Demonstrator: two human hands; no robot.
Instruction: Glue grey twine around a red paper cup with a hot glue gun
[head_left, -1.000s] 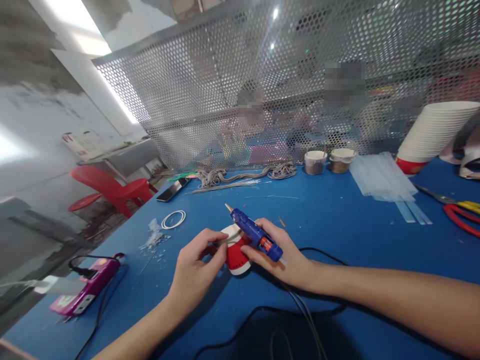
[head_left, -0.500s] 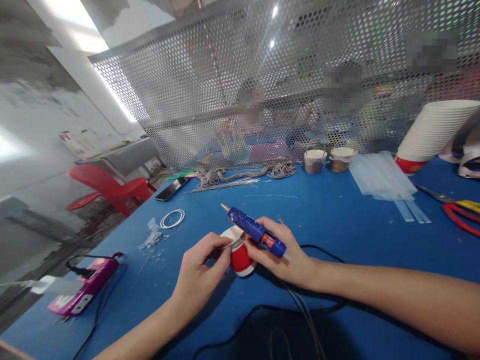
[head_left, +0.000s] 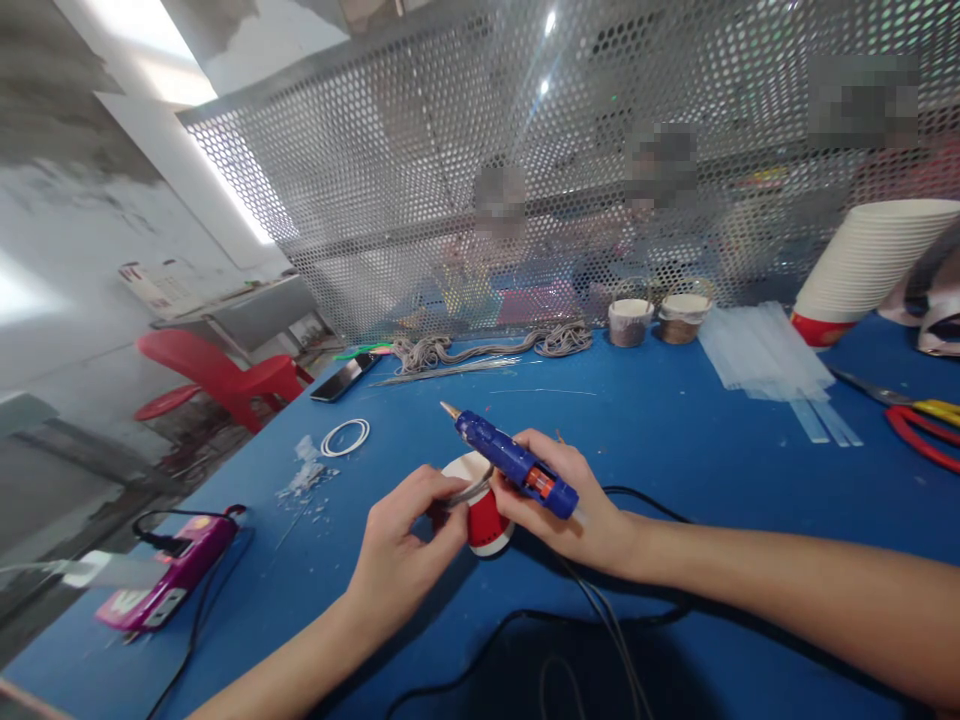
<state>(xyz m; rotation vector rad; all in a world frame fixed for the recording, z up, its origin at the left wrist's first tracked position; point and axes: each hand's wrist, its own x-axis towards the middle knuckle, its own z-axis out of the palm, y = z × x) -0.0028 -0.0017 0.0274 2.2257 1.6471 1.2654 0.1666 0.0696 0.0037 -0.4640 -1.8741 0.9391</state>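
Note:
A red and white paper cup (head_left: 491, 528) rests on the blue table between my hands. Grey cord (head_left: 474, 490) lies against the cup's side near its white end. My left hand (head_left: 412, 530) pinches this cord at the cup with thumb and fingers. In my right hand (head_left: 574, 495) is a blue hot glue gun (head_left: 517, 465), its metal nozzle pointing up and left, away from the cup. A clear glue stick pokes from its rear. My right fingertips also touch the cord at the cup; my hand hides part of the cup.
Black cable (head_left: 517, 618) runs across the front of the table. A purple power strip (head_left: 169, 580) lies left, near a white ring (head_left: 345, 437). Glue sticks (head_left: 765, 350), stacked cups (head_left: 874, 260) and red-handled pliers (head_left: 919, 430) are right. A perforated metal screen (head_left: 420, 180) stands behind; people sit beyond.
The cup has turned or shifted very slightly, and the cord now shows more clearly along it. Both hands stay nearly in place, the glue gun tilting a little.

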